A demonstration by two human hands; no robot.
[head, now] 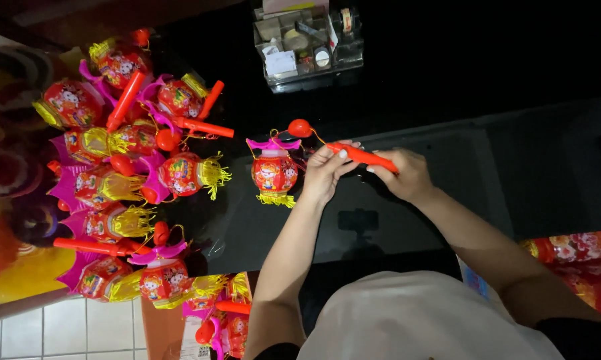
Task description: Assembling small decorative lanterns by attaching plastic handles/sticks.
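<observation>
While both hands meet over the dark table [514, 173], the red stick [362, 157] lies across them, its long axis running from upper left to lower right. The left hand [324, 175] pinches the stick's near end, fingers [337, 155] curled over it from above; the right hand [407, 177] is clenched around the far end, so that only the middle stretch shows between the two grips. Beyond the left fingertips a thin wire leads on to a red ball [300, 127], and from there the lantern [274, 171] hangs just to the left of the left hand, upright, with a pink top and a yellow fringe at its foot. The lantern does not touch the fingers; whether it rests on the table or swings free I cannot tell. The left hand is clearly the nearer one to it, the right being a whole stick-length off.

Well away to the left of both hands lies a heap of like lanterns [134, 173], their sticks pointing every way. Above the hands, apart from them, stands a clear organiser box [307, 43] with small odds and ends. A red printed sheet [580, 257] sits past the right forearm.
</observation>
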